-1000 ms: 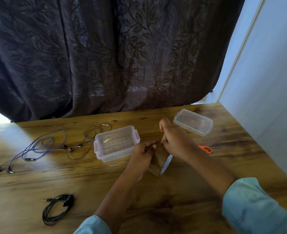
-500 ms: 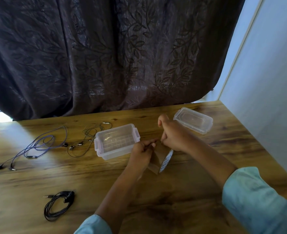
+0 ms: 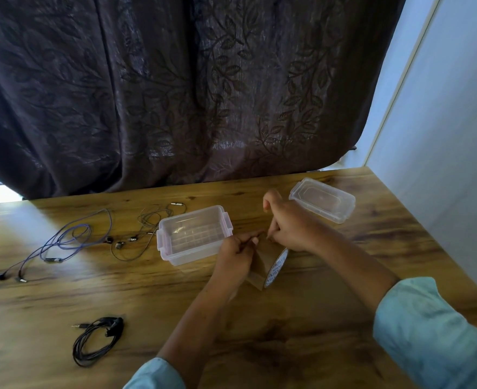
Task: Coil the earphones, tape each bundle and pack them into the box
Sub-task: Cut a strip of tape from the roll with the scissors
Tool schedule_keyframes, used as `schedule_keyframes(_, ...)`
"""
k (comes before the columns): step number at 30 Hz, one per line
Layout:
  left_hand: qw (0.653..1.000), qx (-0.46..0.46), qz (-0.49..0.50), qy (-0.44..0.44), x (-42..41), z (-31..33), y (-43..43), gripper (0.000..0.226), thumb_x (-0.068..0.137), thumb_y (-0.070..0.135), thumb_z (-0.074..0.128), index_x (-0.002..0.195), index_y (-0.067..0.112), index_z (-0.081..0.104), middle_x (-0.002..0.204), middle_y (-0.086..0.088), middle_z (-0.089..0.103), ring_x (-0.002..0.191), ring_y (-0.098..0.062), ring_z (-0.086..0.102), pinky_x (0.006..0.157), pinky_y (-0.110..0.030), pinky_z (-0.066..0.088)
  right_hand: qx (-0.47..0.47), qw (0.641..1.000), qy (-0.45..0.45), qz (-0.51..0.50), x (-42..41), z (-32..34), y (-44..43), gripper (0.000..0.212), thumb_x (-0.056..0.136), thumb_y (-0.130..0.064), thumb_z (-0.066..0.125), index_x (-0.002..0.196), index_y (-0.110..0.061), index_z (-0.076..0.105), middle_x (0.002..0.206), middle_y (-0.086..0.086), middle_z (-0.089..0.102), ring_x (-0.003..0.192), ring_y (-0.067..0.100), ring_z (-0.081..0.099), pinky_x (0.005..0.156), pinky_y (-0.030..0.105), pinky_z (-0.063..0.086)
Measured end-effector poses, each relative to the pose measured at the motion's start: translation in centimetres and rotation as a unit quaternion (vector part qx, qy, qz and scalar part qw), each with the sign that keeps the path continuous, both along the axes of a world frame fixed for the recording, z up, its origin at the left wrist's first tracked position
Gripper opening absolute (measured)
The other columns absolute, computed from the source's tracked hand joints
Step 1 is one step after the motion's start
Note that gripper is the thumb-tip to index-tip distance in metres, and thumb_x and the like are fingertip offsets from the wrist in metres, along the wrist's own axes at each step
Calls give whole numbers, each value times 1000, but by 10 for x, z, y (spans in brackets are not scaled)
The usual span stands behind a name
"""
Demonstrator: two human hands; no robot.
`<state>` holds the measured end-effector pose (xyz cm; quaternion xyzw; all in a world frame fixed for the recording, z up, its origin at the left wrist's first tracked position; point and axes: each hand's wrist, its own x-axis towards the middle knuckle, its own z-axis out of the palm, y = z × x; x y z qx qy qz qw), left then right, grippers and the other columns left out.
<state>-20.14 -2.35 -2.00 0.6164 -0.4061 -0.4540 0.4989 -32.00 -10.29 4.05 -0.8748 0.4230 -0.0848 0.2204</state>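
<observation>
Probably light, stiff-cored and sticky, the tape (image 3: 259, 266) stands just right of the box (image 3: 193, 238). The left hand (image 3: 236, 255) and right hand (image 3: 290, 231) pinch its top edge; best peeled by the loose end.

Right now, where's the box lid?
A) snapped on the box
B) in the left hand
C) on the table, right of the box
C: the lid lies on the table right of the open box, while the left hand and right hand grip the tape roll.
</observation>
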Motion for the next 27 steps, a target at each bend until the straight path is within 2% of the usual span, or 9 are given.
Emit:
schedule_keyframes(4, 1000, 0, -5, -5, 0, 1, -2, 29, 98, 9, 43, 111, 19, 67, 102, -2, 71, 97, -15, 66, 84, -30, 53, 7, 1000, 4, -6, 3, 1, 2, 50, 78, -3, 71, 109, -19, 35, 81, 4, 63, 71, 15, 64, 71, 40, 59)
schedule_keyframes(8, 1000, 7, 2, -6, -1, 2, -2, 29, 98, 9, 43, 109, 20, 67, 103, -1, 70, 99, -15, 64, 87, -31, 53, -11, 1000, -3, -17, 2, -3, -2, 42, 82, 1, 60, 106, -21, 34, 81, 5, 62, 71, 18, 63, 70, 44, 58)
schedule_keyframes(11, 1000, 12, 4, -11, -2, 2, -4, 28, 98, 11, 44, 111, 20, 67, 104, -1, 70, 99, -16, 64, 89, -33, 53, -28, 1000, -6, -11, 2, -4, 0, 40, 83, 2, 58, 107, -19, 35, 81, 4, 61, 70, 17, 62, 69, 43, 58)
schedule_keyframes(16, 1000, 7, 10, -9, -4, 2, -5, 27, 98, 10, 44, 111, 18, 66, 98, 0, 70, 95, -15, 65, 83, -28, 54, -38, 999, -25, -13, -1, -7, -1, 39, 83, 2, 56, 107, -19, 33, 77, 4, 61, 67, 16, 63, 68, 40, 58)
schedule_keyframes(19, 1000, 12, 14, -19, -5, 4, -7, 27, 98, 12, 44, 108, 22, 67, 97, 0, 70, 93, -16, 66, 82, -32, 56, -17, 998, -52, -13, -6, -9, -4, 40, 84, 2, 58, 110, -17, 34, 75, 3, 66, 66, 13, 65, 67, 33, 59)
schedule_keyframes(23, 999, 15, 23, -25, -8, 5, -8, 26, 98, 13, 45, 109, 21, 67, 99, -1, 70, 94, -18, 66, 84, -36, 55, 33, 996, -81, -33, -10, -8, -1, 42, 87, -3, 61, 115, -16, 33, 82, 2, 70, 71, 5, 65, 64, 16, 50)
schedule_keyframes(25, 999, 12, 26, -22, -9, 5, -8, 26, 97, 13, 45, 107, 22, 68, 99, -2, 71, 95, -18, 66, 87, -39, 54, 21, 996, -73, -45, -9, -10, 1, 42, 87, -4, 62, 114, -18, 33, 80, 0, 69, 70, 5, 65, 65, 17, 51)
schedule_keyframes(27, 999, 11, 30, -23, -10, 6, -8, 26, 97, 13, 45, 104, 23, 68, 96, -1, 71, 93, -18, 66, 87, -40, 54, -1, 996, -61, -57, -9, -13, 1, 43, 85, -4, 63, 112, -20, 33, 76, -3, 68, 68, 6, 65, 67, 24, 55)
